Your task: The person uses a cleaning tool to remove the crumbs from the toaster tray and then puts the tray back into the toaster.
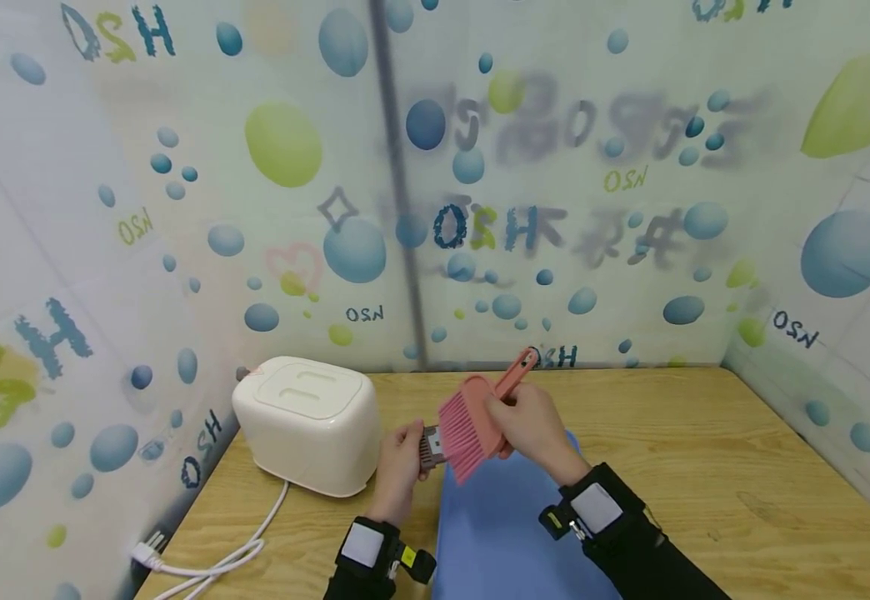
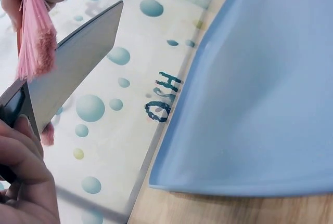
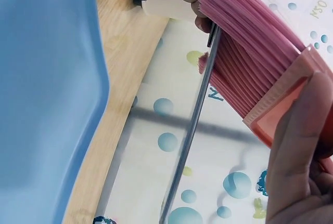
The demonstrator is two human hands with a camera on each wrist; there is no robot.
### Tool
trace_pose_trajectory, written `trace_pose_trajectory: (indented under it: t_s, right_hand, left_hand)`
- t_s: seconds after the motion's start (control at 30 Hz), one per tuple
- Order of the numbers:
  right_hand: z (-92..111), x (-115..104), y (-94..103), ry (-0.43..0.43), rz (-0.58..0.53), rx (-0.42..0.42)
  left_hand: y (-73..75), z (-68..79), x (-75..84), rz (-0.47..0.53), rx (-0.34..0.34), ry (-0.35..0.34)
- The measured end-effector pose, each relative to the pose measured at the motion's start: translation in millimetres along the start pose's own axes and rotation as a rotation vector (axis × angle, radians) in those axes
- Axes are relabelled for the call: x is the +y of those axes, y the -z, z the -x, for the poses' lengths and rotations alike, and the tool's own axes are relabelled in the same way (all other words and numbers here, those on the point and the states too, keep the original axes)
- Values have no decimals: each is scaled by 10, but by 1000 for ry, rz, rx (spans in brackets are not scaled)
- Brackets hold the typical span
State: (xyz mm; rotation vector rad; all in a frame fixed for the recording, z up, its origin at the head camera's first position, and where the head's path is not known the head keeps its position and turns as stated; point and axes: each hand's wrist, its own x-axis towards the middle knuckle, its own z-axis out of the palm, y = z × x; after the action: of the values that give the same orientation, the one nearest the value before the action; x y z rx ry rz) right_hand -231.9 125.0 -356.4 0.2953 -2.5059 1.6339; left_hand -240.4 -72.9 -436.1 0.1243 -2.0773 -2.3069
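My right hand (image 1: 531, 423) holds a salmon-pink hand brush (image 1: 483, 410) by the base of its handle, thumb along the back, the handle pointing up. My left hand (image 1: 399, 460) grips a thin metal plate (image 2: 83, 60) by its dark end, with the thumb on top. The brush's pink bristles (image 3: 250, 31) lie across this plate close to the left fingers, some on either side of its edge. In the right wrist view the plate shows nearly edge-on; bristles hide much of it in the head view. Below both hands lies a shallow blue tray (image 1: 513, 529).
A cream toaster (image 1: 307, 425) stands left of my left hand, close by it. Its white cord (image 1: 251, 546) runs forward to a plug (image 1: 147, 552) at the table's left edge. Printed curtains (image 1: 555, 208) hang behind and beside the wooden table (image 1: 742, 483).
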Motion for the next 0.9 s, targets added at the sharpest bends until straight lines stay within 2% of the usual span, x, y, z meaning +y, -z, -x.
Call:
trace_pose_trajectory:
  t_s: [0.5,0.9]
  right_hand:
    - [16,119,236,-32,51,67]
    - [45,212,444,-62,70,105]
  left_hand:
    - [41,-51,-37,23,-1,-15]
    - [88,-27,54,21,-18,3]
